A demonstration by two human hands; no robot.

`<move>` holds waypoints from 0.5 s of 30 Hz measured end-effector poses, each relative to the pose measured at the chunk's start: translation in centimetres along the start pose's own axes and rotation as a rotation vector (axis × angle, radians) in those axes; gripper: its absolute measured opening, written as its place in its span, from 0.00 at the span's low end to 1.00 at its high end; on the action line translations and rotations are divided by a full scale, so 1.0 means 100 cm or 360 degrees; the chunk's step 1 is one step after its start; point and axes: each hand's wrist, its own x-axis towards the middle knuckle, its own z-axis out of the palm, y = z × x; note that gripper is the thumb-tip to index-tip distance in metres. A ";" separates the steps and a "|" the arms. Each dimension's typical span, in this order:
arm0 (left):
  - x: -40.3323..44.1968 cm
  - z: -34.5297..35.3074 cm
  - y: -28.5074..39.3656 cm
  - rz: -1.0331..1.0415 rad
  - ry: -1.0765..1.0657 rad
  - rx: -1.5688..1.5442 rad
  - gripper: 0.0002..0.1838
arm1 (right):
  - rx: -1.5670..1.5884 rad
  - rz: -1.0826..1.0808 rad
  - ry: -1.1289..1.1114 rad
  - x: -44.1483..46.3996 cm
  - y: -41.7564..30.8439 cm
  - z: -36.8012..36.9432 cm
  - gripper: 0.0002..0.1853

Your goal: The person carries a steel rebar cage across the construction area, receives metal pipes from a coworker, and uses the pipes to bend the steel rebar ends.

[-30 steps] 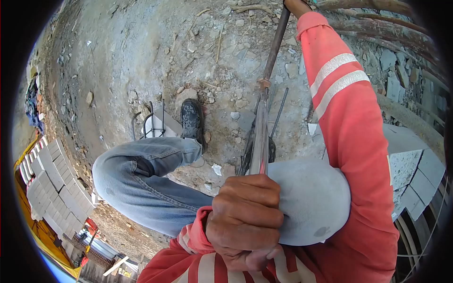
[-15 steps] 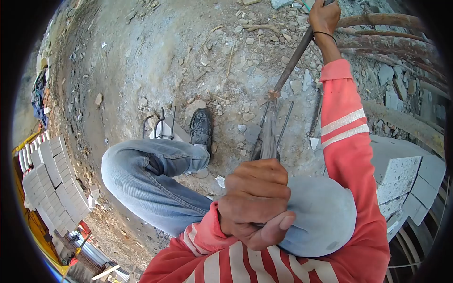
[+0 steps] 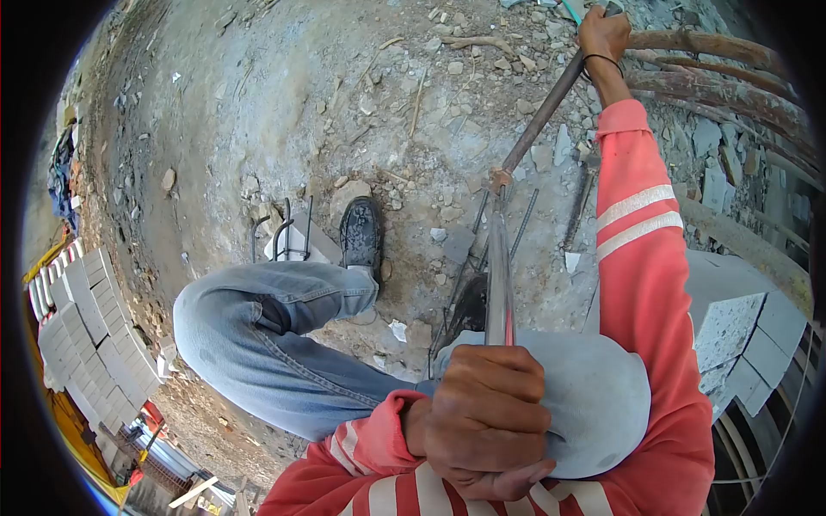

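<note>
My right hand is closed around the upper end of a dark metal bar, at arm's length at the top right. The bar slants down to a rusty, reddish-brown piece. From there a shiny metal rod runs toward me into my left hand, which is a fist close to my body, above my right knee. Its fingers hide the rod's near end. Thin steel rods lie beside and under the shiny rod, low over the ground.
Bent steel rods rest at a pale block beside my shoe. Grey blocks are stacked at the right, below long rusty poles. More stacked blocks stand at the left. Rubble covers the ground.
My left fist has moved down and slightly right, closer to my body, and more of the shiny rod shows. My right hand has shifted a little to the right, still on the dark bar.
</note>
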 end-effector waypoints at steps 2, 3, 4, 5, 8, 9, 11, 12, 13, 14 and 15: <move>-0.001 0.003 0.003 -0.0012 0.0056 -0.0014 0.15 | -0.0116 0.0156 -0.0048 -0.011 -0.037 -0.015 0.19; -0.001 0.002 0.006 -0.0048 0.0017 -0.0010 0.10 | -0.0160 0.0230 -0.0072 -0.015 -0.049 -0.023 0.20; -0.002 0.004 0.007 -0.0094 -0.0009 -0.0008 0.06 | -0.0196 0.0292 -0.0109 -0.021 -0.062 -0.032 0.21; -0.001 0.006 0.003 -0.0106 -0.0001 -0.0018 0.06 | -0.0196 0.0272 -0.0086 -0.021 -0.054 -0.031 0.21; 0.001 0.013 -0.008 0.0330 -0.0087 0.0171 0.17 | -0.0148 0.0162 -0.0058 -0.011 -0.016 -0.014 0.21; 0.002 0.008 -0.002 0.0114 -0.0126 0.0055 0.10 | -0.0132 0.0150 -0.0053 -0.007 -0.007 -0.007 0.21; 0.006 0.008 -0.001 -0.0098 -0.0165 -0.0046 0.06 | -0.0123 0.0154 -0.0055 0.000 0.008 0.006 0.21; 0.010 0.011 -0.005 0.0045 -0.0163 0.0079 0.09 | -0.0120 0.0162 -0.0064 0.002 0.013 0.012 0.21; 0.012 0.011 -0.005 0.0120 -0.0163 0.0142 0.12 | -0.0125 0.0169 -0.0073 0.006 0.018 0.017 0.21; 0.015 0.012 -0.005 0.0195 -0.0161 0.0204 0.15 | -0.0134 0.0176 -0.0079 0.007 0.023 0.021 0.21; 0.017 0.010 -0.002 0.0125 -0.0181 0.0169 0.15 | -0.0151 0.0190 -0.0090 0.008 0.028 0.026 0.20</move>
